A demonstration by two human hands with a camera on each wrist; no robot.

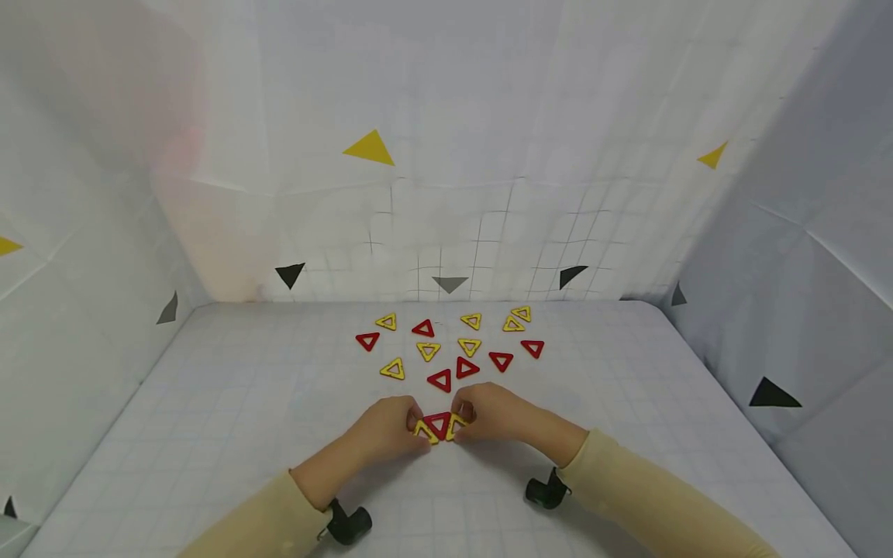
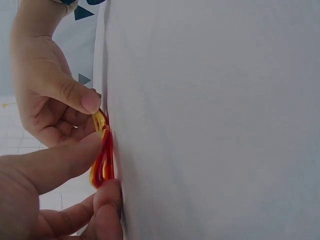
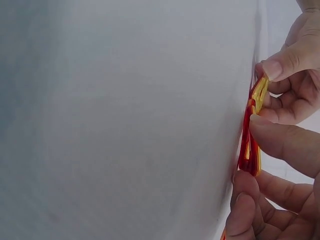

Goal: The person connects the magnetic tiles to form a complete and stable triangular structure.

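Observation:
In the head view, a hollow red triangle (image 1: 437,416) lies flat on the table, one point toward the person. My left hand (image 1: 387,428) pinches a yellow triangle (image 1: 434,441) at the red one's left side. On the other side my right hand (image 1: 492,412) pinches a second yellow triangle (image 1: 449,435). Both yellow pieces look to be touching the red one. Seen edge-on in the left wrist view, the red and yellow pieces overlap in line of sight between the fingertips. Fingers cover parts of both yellow triangles.
Several loose triangles lie beyond the hands, among them a red triangle (image 1: 467,375), another red triangle (image 1: 439,373) and a yellow triangle (image 1: 393,377). The white table (image 1: 244,434) meets a white cloth wall (image 1: 446,217) behind and at both sides.

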